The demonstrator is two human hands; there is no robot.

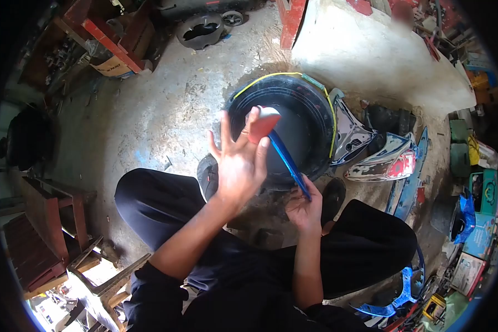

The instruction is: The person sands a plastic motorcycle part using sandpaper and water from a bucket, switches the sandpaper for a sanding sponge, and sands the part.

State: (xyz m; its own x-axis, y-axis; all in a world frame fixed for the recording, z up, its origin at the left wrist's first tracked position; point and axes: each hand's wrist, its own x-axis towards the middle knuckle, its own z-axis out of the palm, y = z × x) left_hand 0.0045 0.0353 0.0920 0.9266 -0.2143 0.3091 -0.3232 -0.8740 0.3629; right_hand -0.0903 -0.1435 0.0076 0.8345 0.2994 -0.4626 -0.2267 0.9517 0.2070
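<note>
My left hand is raised over the near edge of a round black tub, its outer fingers spread. Between its index finger and thumb is a folded red piece with a pale side, which looks like sandpaper. My right hand grips the lower end of a long, narrow, glossy blue plastic strip. This strip slants up and left across the tub, and its upper end meets the sandpaper. Whether the strip also touches my left palm is hidden. Yellow edging runs along part of the tub's rim.
Right of the tub lie a patchy white-and-red panel, a grey-and-black panel and a long blue panel. A white board stands behind. A dark hollow shell lies on the far floor; a wooden bench is at left.
</note>
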